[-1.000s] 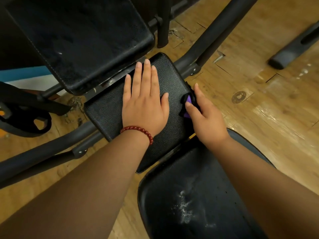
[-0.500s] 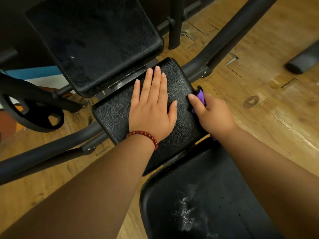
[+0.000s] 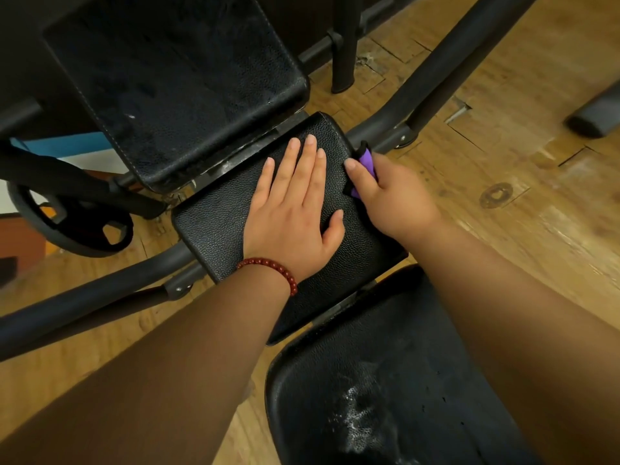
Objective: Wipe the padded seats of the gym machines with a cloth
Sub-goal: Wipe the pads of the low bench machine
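Observation:
A small black padded seat [image 3: 214, 226] sits in the middle of the machine frame. My left hand [image 3: 295, 209] lies flat on top of it, fingers straight, a red bead bracelet at the wrist. My right hand [image 3: 392, 193] grips a purple and black cloth [image 3: 365, 161] against the seat's right edge, and most of the cloth is hidden under the hand. A larger black pad [image 3: 174, 78] lies behind the seat. A worn black seat [image 3: 385, 397] with a white scuff is nearest me.
Black frame tubes [image 3: 84, 307] run diagonally across the wooden floor [image 3: 520, 229]. A black weight plate [image 3: 77, 226] lies at the left. A dark bar end [image 3: 593, 119] rests on the floor at the right. An upright post [image 3: 342, 45] stands behind the pads.
My right hand with the cloth has slid along the seat's right edge toward the far corner. The left hand has stayed flat on the seat. The camera view has shifted slightly.

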A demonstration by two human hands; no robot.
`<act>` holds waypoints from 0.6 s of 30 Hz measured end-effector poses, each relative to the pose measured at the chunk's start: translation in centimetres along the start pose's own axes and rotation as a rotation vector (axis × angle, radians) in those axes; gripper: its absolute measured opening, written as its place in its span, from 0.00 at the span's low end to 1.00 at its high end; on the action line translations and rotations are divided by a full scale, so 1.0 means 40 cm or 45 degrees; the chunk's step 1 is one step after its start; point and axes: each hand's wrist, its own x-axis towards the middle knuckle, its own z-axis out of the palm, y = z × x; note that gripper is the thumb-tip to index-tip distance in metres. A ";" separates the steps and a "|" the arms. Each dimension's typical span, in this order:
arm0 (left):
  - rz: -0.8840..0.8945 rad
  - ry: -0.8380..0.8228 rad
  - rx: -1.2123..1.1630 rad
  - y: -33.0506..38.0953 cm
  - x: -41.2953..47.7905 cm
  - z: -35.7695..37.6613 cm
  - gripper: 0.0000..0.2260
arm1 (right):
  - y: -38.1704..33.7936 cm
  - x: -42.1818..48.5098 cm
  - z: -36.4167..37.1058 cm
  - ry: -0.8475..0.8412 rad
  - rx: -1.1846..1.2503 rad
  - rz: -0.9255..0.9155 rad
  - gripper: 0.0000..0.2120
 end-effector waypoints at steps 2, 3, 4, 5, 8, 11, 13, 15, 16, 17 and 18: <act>-0.005 -0.005 -0.009 0.000 0.000 -0.001 0.32 | 0.022 -0.026 -0.003 0.006 0.084 0.001 0.08; -0.008 -0.006 -0.012 0.000 0.000 -0.001 0.32 | 0.039 -0.047 -0.004 0.017 0.107 0.014 0.08; -0.008 -0.005 -0.012 0.001 0.001 -0.002 0.32 | 0.057 -0.068 -0.003 0.028 0.116 0.034 0.09; -0.006 -0.006 -0.008 0.002 0.001 -0.002 0.32 | 0.071 -0.087 -0.002 0.037 0.118 0.055 0.09; -0.008 -0.014 0.008 0.002 0.002 -0.002 0.32 | 0.070 -0.080 0.000 0.023 0.082 0.102 0.12; -0.010 -0.019 0.011 0.004 0.003 -0.004 0.32 | 0.028 -0.023 -0.007 -0.025 0.077 0.068 0.14; -0.008 -0.015 0.012 0.005 0.003 -0.003 0.32 | 0.022 -0.006 -0.007 -0.019 0.101 0.038 0.14; -0.006 -0.016 0.007 0.005 0.002 -0.003 0.32 | 0.037 -0.028 -0.001 0.024 0.116 0.019 0.12; -0.010 -0.016 0.008 0.005 0.002 -0.003 0.32 | 0.049 -0.049 0.003 0.063 0.106 0.003 0.12; -0.010 -0.014 0.011 0.005 0.002 -0.003 0.32 | 0.060 -0.069 0.008 0.104 0.087 -0.009 0.12; -0.008 -0.014 0.013 0.006 0.003 -0.002 0.32 | 0.065 -0.085 0.011 0.137 0.067 -0.011 0.12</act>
